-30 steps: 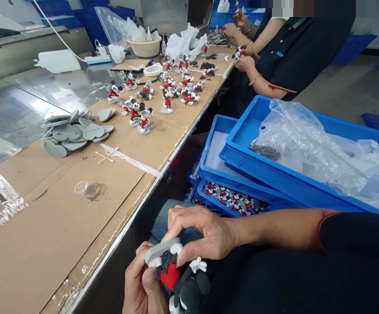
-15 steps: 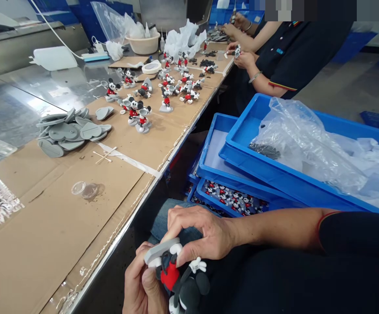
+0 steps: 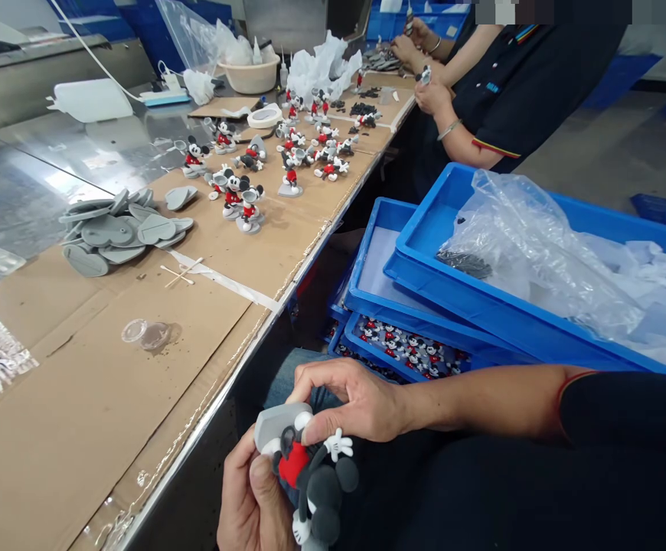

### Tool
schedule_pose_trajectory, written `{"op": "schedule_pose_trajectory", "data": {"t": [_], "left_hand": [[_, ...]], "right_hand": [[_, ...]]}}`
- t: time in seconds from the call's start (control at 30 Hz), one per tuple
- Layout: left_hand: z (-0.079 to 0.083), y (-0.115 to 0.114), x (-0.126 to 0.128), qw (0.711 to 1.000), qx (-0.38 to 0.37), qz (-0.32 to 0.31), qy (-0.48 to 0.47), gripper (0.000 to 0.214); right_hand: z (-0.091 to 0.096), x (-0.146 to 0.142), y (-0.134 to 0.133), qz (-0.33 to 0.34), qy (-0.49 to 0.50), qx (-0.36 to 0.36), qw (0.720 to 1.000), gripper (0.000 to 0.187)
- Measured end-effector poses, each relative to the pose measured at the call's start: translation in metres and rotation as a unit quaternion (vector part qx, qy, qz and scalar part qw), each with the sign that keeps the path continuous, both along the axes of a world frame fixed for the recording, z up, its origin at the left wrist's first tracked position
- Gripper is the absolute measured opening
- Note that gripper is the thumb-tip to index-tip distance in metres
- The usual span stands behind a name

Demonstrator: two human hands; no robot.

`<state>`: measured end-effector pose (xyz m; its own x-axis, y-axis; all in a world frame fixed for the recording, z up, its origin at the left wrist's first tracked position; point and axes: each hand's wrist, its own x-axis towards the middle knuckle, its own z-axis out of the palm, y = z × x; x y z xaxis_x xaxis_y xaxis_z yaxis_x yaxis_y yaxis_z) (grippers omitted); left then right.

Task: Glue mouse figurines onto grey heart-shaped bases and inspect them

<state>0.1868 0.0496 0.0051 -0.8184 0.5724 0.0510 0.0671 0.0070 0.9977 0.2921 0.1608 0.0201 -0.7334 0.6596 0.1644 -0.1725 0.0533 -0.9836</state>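
A Mickey Mouse figurine (image 3: 295, 464) with a red body, black head and white gloves is held between my two hands over my lap, head pointing down toward me. Its feet sit against a grey base (image 3: 280, 422). My left hand (image 3: 251, 490) grips the base and one foot from the left, thumb on the near side. My right hand (image 3: 354, 398) pinches the other foot and the base's far edge between thumb and fingers. Part of the figurine's lower end runs out of the frame at the bottom.
A pile of grey bases (image 3: 115, 233), crossed cotton swabs (image 3: 181, 272) and a small clear cup (image 3: 154, 334) lie on the cardboard-covered table (image 3: 80, 413). Several figurines (image 3: 249, 208) stand or lie farther back. Blue trays (image 3: 459, 287) are stacked at right. A co-worker (image 3: 499, 99) sits beyond.
The figurine has tilted in my hands, so more of the base's flat face shows and its head has shifted slightly left. Both hands keep their hold.
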Motion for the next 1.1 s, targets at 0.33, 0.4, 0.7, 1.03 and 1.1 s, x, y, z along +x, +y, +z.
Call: {"op": "schedule_pose_trajectory", "data": {"t": [0.33,0.4,0.7,1.03,1.1], "left_hand": [[0.005,0.002,0.000,0.999,-0.044,0.004,-0.012,0.030],[0.006,0.003,0.002,0.999,-0.039,0.005,-0.019,0.030],[-0.003,-0.001,-0.004,0.999,-0.022,-0.025,-0.038,0.030],[-0.006,-0.004,-0.011,0.996,-0.007,-0.074,-0.043,0.027],[-0.006,-0.004,-0.011,0.996,-0.006,-0.077,-0.041,0.026]], "right_hand": [[-0.005,-0.003,0.000,-0.002,-0.026,-0.137,0.990,0.034],[-0.005,-0.003,-0.001,0.000,-0.027,-0.144,0.989,0.034],[-0.003,-0.002,-0.002,0.013,-0.017,-0.123,0.992,0.021],[-0.002,-0.006,-0.001,0.037,-0.020,-0.127,0.991,0.025],[-0.003,-0.006,-0.001,0.039,-0.024,-0.131,0.990,0.027]]}}
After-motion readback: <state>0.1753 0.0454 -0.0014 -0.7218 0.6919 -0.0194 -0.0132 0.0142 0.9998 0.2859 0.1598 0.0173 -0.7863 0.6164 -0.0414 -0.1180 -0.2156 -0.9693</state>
